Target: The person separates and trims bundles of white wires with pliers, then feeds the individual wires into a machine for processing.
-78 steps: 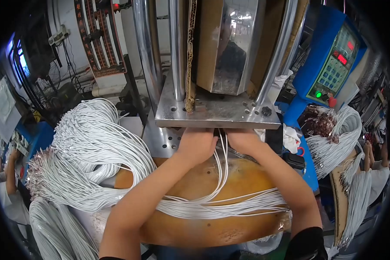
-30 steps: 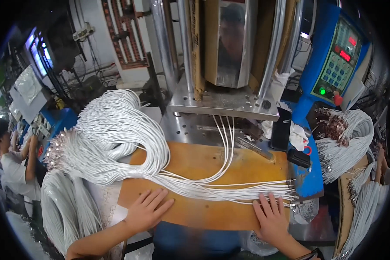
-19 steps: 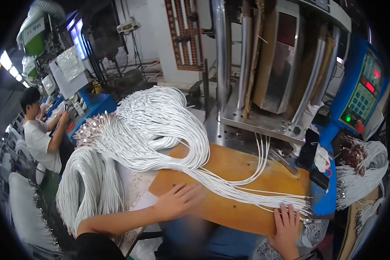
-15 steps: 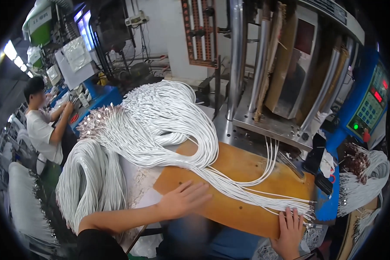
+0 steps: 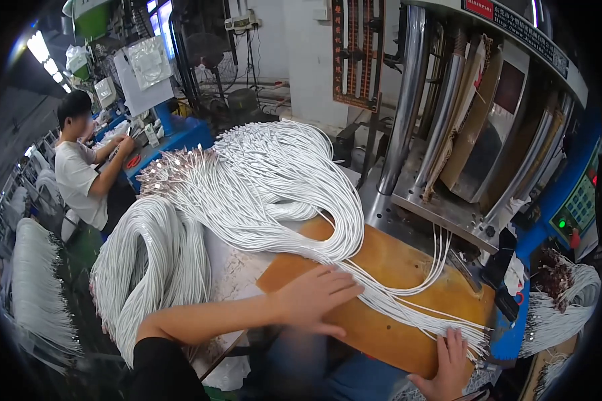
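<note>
A thick bundle of white cables [image 5: 308, 180] lies looped across the bench, and its strands run right over an orange-brown board [image 5: 361, 327]. My left hand [image 5: 318, 297] hovers or rests at the near side of these strands, fingers stretched out and thumb spread, holding nothing; whether its fingertips touch the cables I cannot tell. At the board's right end my right hand [image 5: 448, 364] has its fingers extended flat against the cable ends [image 5: 471, 334], thumb apart. Several strands [image 5: 441, 250] curve away from the bundle up to the press.
A press with steel columns [image 5: 408, 100] stands behind the board. Its blue control panel [image 5: 575, 200] is at the right. More white cables hang over the bench's left edge [image 5: 150, 260] and lie at far right [image 5: 562, 307]. Another person [image 5: 80, 167] works at far left.
The whole view has shifted, so the bench sits further right. My left hand has moved closer to the strands, its thumb now spread. My right hand stays at the cable ends.
</note>
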The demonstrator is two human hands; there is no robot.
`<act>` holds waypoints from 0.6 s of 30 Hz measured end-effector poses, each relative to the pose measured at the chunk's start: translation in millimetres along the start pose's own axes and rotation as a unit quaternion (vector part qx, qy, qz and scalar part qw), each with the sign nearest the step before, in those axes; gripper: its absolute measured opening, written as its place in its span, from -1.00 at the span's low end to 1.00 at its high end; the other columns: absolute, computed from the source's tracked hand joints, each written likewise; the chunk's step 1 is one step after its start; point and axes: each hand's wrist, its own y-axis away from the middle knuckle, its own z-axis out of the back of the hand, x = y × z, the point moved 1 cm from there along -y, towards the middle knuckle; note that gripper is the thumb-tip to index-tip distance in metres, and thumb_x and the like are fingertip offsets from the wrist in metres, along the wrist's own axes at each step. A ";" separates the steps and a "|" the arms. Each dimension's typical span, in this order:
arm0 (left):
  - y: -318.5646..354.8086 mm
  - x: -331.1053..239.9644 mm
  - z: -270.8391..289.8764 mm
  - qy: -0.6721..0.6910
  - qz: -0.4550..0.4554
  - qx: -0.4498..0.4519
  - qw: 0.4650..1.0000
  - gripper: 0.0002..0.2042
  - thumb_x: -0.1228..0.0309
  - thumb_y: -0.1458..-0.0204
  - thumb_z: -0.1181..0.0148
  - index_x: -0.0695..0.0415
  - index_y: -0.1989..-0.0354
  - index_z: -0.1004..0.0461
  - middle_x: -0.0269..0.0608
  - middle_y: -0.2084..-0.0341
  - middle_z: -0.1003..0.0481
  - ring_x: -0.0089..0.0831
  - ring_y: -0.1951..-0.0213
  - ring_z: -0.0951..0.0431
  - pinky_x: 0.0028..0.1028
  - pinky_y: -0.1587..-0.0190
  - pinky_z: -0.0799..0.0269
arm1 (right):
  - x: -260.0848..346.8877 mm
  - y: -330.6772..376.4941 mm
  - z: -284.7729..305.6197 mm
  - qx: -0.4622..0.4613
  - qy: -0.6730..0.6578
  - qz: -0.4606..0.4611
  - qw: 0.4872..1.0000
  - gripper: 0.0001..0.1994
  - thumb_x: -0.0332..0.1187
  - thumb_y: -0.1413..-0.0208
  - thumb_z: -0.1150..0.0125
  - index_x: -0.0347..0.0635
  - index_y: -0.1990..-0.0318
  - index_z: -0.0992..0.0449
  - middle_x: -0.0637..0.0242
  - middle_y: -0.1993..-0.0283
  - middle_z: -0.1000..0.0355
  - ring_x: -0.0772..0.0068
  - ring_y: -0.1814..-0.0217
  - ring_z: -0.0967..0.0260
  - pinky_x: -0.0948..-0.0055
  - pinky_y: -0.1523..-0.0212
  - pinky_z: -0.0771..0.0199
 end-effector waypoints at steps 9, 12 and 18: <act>-62.0 104.6 -20.3 -0.107 -0.032 -0.117 0.987 -0.42 0.02 0.06 -0.29 0.25 0.00 -0.46 0.14 0.01 -0.47 -0.02 -0.05 -0.48 -0.19 -0.23 -0.30 | -13.0 -57.4 -11.8 -0.069 -0.001 0.032 0.997 -0.32 -0.10 0.24 -0.44 -0.27 -0.07 -0.42 0.03 -0.10 -0.34 -0.08 -0.17 -0.23 -0.01 -0.24 -0.12; -80.2 120.2 -14.6 -0.118 -0.018 -0.116 0.986 -0.45 0.01 0.00 -0.23 0.29 0.05 -0.45 0.07 0.04 -0.46 0.01 -0.05 -0.45 -0.14 -0.18 -0.31 | -57.6 -48.3 -4.1 -0.104 0.019 -0.016 0.994 -0.48 -0.18 0.22 -0.43 -0.24 0.07 -0.51 0.13 0.08 -0.41 0.00 0.00 -0.30 0.06 -0.10 -0.23; -107.9 33.5 -31.3 -0.031 -0.052 -0.148 0.987 -0.46 0.08 -0.01 -0.25 0.29 -0.01 -0.43 0.11 -0.02 -0.44 0.00 -0.10 -0.43 -0.16 -0.20 -0.31 | -107.4 -42.1 6.7 -0.179 0.040 -0.034 0.982 -0.75 -0.33 0.16 -0.35 -0.21 0.28 -0.57 0.16 0.18 -0.46 0.06 0.11 -0.38 0.15 0.06 -0.28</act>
